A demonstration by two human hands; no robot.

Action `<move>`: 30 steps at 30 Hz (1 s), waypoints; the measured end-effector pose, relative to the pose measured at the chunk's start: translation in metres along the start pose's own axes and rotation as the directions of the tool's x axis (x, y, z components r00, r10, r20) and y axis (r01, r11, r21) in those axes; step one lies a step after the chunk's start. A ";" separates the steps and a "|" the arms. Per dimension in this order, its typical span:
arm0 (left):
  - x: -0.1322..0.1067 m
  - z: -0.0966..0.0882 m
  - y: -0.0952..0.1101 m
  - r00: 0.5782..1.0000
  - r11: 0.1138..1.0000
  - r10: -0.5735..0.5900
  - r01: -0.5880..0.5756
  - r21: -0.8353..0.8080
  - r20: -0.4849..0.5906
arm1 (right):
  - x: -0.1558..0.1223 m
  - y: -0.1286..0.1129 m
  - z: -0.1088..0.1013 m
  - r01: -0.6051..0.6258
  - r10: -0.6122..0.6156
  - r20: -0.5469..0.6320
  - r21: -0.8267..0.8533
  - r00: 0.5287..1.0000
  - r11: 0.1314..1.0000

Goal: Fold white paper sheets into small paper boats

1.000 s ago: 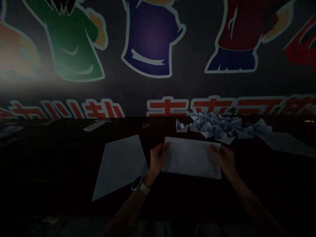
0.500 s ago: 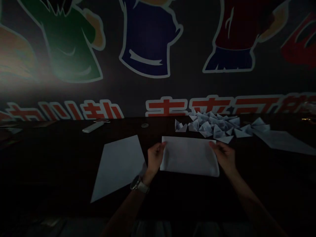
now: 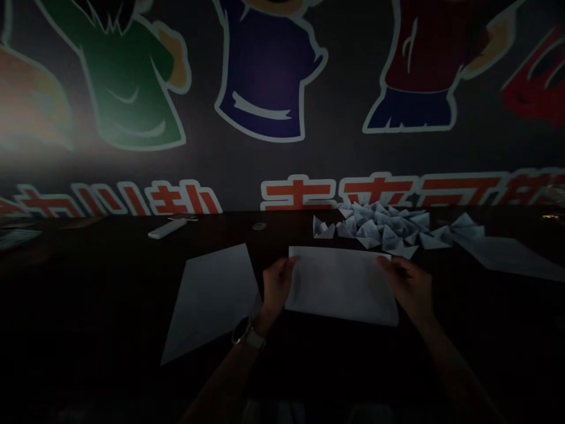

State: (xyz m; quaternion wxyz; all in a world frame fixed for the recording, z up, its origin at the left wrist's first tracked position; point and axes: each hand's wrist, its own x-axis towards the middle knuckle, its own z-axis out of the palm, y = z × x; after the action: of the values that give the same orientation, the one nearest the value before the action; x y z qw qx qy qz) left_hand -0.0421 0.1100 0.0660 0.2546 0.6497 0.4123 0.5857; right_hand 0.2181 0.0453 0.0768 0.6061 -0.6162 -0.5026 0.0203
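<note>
Between my two hands is a white sheet of paper [image 3: 339,285], wider than it is tall, held by its left and right sides near the upper corners. My left hand [image 3: 278,282], with a watch [image 3: 243,331] on the wrist, pinches the left edge, thumb on top. On the right edge, my right hand [image 3: 408,285] grips the paper the same way; its other fingers are partly hidden behind and in shadow. Close to my left wrist, another white sheet [image 3: 216,300] lies flat on the dark table.
A heap of folded paper boats [image 3: 379,227] stands at the back right. More white paper [image 3: 512,256] lies right of it. A long white object [image 3: 168,228] and a small round item [image 3: 259,226] rest toward the back. Behind the table [image 3: 110,282] rises a wall with painted cartoon figures [image 3: 265,76].
My right hand has shifted slightly right and toward me, and the held paper's lower right corner has come nearer. My left hand stays almost in place.
</note>
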 end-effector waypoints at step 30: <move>0.004 -0.004 0.003 0.993 0.992 -0.068 0.077 -0.097 0.093 | 0.000 -0.009 -0.005 -0.427 0.349 0.286 0.289 0.893 0.857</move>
State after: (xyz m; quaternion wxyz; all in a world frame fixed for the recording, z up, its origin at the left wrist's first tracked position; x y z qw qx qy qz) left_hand -0.0453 0.1112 0.0708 0.3264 0.6463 0.3939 0.5662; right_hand 0.2157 0.0393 0.0851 0.6270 -0.5835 -0.4207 0.2991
